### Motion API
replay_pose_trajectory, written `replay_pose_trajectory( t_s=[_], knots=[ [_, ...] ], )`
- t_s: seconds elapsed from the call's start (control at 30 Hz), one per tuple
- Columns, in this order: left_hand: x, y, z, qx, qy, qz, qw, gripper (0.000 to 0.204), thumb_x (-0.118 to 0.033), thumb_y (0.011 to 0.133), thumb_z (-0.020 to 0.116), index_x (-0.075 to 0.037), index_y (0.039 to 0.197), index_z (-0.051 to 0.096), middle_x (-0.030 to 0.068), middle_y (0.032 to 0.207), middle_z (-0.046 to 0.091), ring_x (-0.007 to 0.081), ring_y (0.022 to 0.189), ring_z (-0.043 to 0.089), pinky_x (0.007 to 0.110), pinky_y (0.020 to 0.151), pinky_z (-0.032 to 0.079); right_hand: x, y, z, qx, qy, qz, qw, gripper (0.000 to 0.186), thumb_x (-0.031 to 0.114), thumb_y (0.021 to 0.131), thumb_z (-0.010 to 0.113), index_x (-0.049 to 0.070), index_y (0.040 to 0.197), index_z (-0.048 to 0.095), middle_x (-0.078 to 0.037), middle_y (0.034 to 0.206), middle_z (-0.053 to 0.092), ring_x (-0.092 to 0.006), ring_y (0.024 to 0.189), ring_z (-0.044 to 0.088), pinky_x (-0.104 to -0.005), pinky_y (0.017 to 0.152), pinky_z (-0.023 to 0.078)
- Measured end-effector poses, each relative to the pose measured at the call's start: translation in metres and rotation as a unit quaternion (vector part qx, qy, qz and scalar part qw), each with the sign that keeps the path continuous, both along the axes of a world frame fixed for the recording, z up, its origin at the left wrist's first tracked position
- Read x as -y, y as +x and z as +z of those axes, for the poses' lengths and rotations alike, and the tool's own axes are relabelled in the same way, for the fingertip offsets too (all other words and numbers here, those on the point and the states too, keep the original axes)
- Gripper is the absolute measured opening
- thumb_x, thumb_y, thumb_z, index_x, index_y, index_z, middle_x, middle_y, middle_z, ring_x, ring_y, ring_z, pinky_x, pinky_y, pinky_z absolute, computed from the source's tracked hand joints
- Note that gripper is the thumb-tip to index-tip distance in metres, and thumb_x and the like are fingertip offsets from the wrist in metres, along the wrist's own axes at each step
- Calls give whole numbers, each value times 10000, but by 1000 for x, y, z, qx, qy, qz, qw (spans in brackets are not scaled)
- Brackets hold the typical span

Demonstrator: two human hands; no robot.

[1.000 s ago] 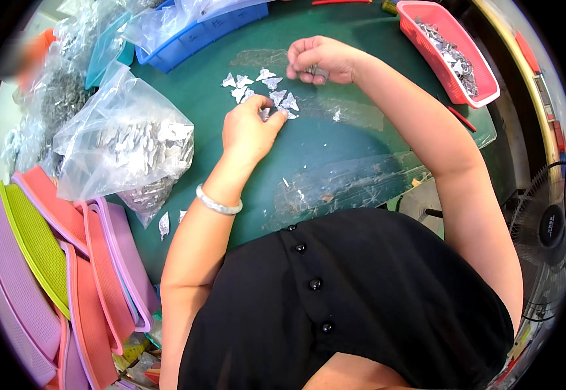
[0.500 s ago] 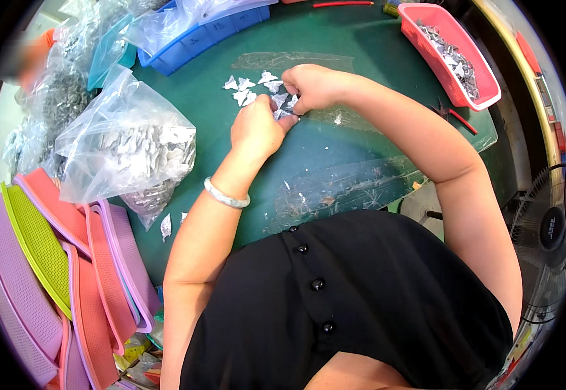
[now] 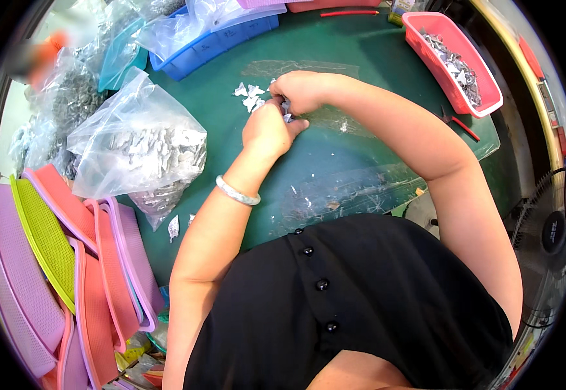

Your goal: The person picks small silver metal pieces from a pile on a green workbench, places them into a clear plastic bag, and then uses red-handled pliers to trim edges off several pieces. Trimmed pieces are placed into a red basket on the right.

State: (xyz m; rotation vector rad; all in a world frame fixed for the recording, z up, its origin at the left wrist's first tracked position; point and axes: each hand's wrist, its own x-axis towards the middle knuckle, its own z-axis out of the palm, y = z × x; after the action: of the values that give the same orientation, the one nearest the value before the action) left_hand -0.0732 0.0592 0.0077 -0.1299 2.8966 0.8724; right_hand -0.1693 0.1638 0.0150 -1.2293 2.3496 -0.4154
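Note:
Small flat silvery metal pieces (image 3: 251,95) lie in a loose group on the green table, just beyond my hands. My left hand (image 3: 266,132), with a pale bangle (image 3: 237,193) on its wrist, is curled round a few similar metal pieces (image 3: 287,112); its thumb sticks out to the right. My right hand (image 3: 298,92) bends in from the right, fingers closed and pointing down at those same pieces. The two hands meet there, and most of what lies between them is hidden. What the right fingertips pinch is covered by the hand.
A clear bag of metal pieces (image 3: 159,146) stands left of my left forearm. Stacked plastic baskets (image 3: 36,253) fill the lower left. Beyond are a blue bin (image 3: 218,44) and a pink basket (image 3: 492,97) holding metal parts. Red-handled pliers (image 3: 466,129) and a fan (image 3: 551,231) are at the right.
My hands have drawn closer together, and fewer metal pieces show between them. The right hand has shifted left over some of the loose pieces. The whole view has shifted slightly.

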Motion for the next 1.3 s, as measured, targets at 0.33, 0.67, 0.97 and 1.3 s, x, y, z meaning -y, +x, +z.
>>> replay_pose_trajectory(
  t_s=[0.33,0.67,0.97,1.3],
  knots=[
    [-1,0,5,42,-26,-8,999,423,-309,678,713,-29,978,610,155,893,639,288,864,612,365,750,471,-22,5,3,-15,-29,-20,999,203,80,607,644,22,752,515,-152,708,551,-284,676,527,-368,602,415],
    [3,12,5,25,-55,-60,996,354,-339,708,689,-37,878,615,155,870,638,299,870,607,386,740,473,18,3,117,135,-236,-78,959,203,111,691,652,55,844,531,4,685,496,-65,572,448,-224,492,363],
    [8,17,0,0,5,-63,998,262,-283,714,658,-36,790,612,132,825,636,281,821,606,380,708,472,169,63,207,-19,-210,114,971,173,136,671,610,23,785,546,-24,667,522,-118,609,490,-282,529,394],
    [44,104,78,41,320,-112,940,223,-143,744,629,-34,613,485,24,561,552,94,524,504,252,486,384,172,62,203,-11,-187,154,970,352,218,769,626,36,1066,580,-95,977,598,-211,866,560,-349,743,463]
  ],
)
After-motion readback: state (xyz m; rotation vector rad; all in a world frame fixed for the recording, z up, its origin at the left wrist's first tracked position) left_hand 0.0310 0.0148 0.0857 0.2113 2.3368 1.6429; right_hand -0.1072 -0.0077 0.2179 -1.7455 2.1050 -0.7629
